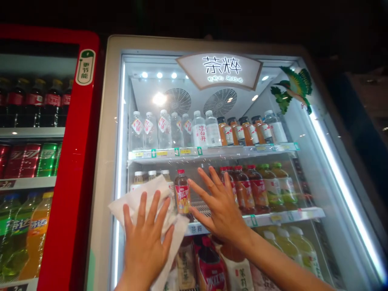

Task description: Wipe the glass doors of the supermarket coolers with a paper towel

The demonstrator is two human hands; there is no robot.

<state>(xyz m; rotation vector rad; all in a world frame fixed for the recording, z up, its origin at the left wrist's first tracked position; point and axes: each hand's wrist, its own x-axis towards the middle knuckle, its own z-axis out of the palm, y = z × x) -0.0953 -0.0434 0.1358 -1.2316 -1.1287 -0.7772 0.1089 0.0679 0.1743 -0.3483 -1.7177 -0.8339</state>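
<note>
The white cloth (151, 186) lies over the left part of the cooler door (104, 161), its middle covered by the left hand (145, 238) and its lower end hard to follow near the picture's bottom edge; whether it is fabric or paper cannot be told. The left hand rests on it, palm down, fingers spread, grasping nothing. The right hand (222, 210), free of any object, is splayed before the middle of the door, with the cloth to its left; whether its fingertips meet the glass is unclear. Just behind the door, between the hands, a red-capped bottle (182, 194) bears 冰红 and a partly legible third character, while the right hand hides part of the red-capped row beside it. Low behind the door, bottles are cut off by the lower edge, one label showing 茉莉. Higher up, a clear bottle (199, 129) reads 凉白开. At the door's top, a fan-shaped sign (218, 70) says 茶粹, its smaller line too blurred to read; a green bird decal (295, 87) sits at the upper right corner. Left of the door, a red cooler (71, 161), cropped by the picture's edge, carries a 更节能 sticker (85, 68) and an orange bottle (41, 230) marked 芬达.
</note>
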